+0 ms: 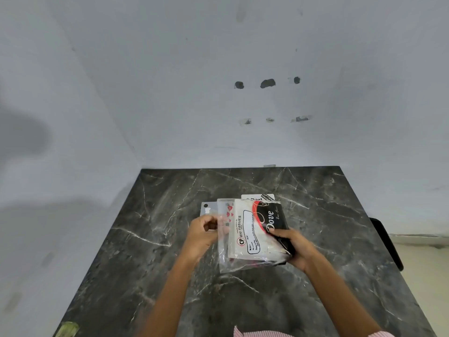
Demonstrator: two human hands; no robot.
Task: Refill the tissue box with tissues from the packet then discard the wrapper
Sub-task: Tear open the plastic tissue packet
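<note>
I hold a tissue packet (252,235) above the middle of the table; its clear plastic wrapper carries a white, red and black printed label. My right hand (295,249) grips the packet's black right end. My left hand (202,235) pinches the loose clear edge of the wrapper (222,239) on the left side. Behind the packet lies a flat grey box-like item (207,209), mostly hidden, and a white card with black print (258,197) shows past the packet's top edge. I cannot tell which of these is the tissue box.
The dark marble table (170,263) fills a corner between two pale walls. A black chair back (386,242) stands at the table's right edge. A yellow-green smear (69,328) sits on the near left corner.
</note>
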